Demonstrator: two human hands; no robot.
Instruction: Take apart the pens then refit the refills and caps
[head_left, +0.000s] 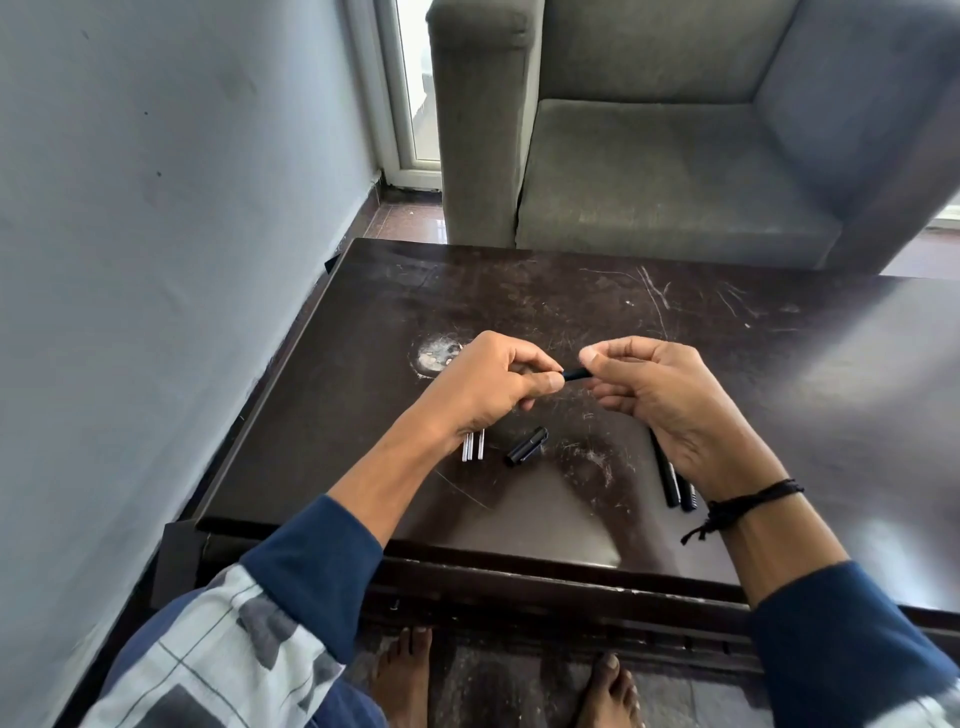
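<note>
Above the loose cap (527, 446) on the table (519, 291), you held one black pen (575, 373), long axis running hand to hand, left hand (493, 387) pinching one end, right hand (665, 400) pinching the other; refills (472, 447) lay left of that cap, barrels (672, 480) right.

Black pen (574, 373) aloft; cap (527, 446) and perhaps three refills (472, 447) lie below.

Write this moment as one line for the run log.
left hand: pinches black pen | right hand: holds its other end | table: loose cap, white refills, dark pen bodies
</note>
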